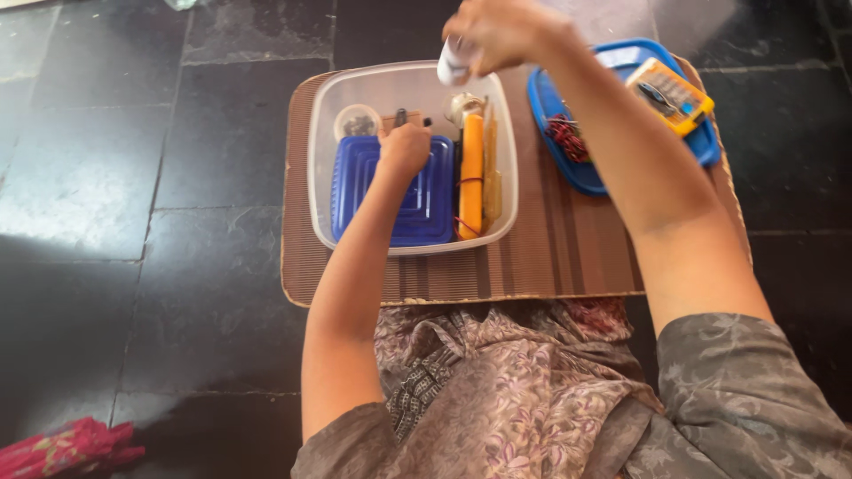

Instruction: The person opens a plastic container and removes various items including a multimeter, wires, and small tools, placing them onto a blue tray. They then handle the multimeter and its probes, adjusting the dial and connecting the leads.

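Head view: a low table point(550, 257) with a ribbed brown top stands on a dark tiled floor point(133, 177), and the person sits at its near edge. A clear plastic tub point(321, 160) occupies the left half of the table. Inside it, a blue ridged lid point(355, 191) lies flat against the near wall, an orange stick-shaped item point(470, 173) lies lengthwise to its right, and a small round clear container point(357, 121) sits at the far left corner of the tub.

The left hand point(404, 146) is curled closed and rests on the far edge of the blue ridged lid; whether it grips anything cannot be told.

The right hand point(501, 34) is raised above the far edge of the tub, fingers closed around a small white bottle point(451, 64).

Toward the far right corner of the table lies a blue tray point(546, 106), carrying a yellow case of small tools point(670, 96) and a red-and-black bundle point(568, 137). A red cloth point(67, 448) lies on the floor, well apart from the table
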